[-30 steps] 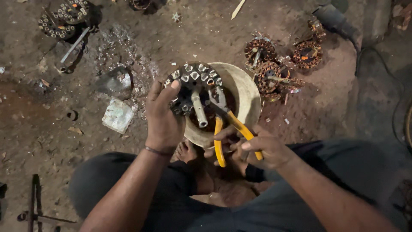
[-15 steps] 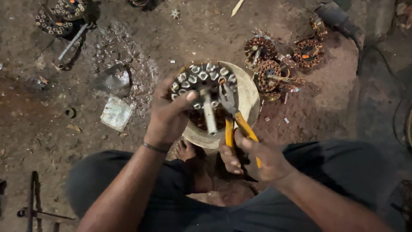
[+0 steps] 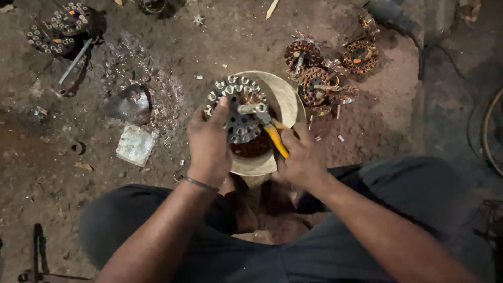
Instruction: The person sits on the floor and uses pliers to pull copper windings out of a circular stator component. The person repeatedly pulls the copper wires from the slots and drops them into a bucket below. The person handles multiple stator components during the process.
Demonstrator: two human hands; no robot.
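On the dirt floor (image 3: 63,157), a person squats with both knees spread, working over a round, pale bowl-shaped block (image 3: 285,97) set between the feet near the floor's middle. Resting on that block is a motor stator (image 3: 236,112), a ring of metal laminations with copper winding showing reddish at its lower side. The left hand (image 3: 209,144) is wrapped over the stator's near left edge, fingers closed on it to keep it steady. The right hand (image 3: 301,157) is closed round the yellow handles of a pair of pliers (image 3: 267,128), whose nose lies across the stator's centre, just right of the left thumb. So the stator sits directly under and ahead of both hands, touching each. This looks like stripping winding from the core; the next pull likely calls for a firm bite and a braced left hand. More stators (image 3: 322,73) lie at the far right, others (image 3: 55,29) at the far left corner.
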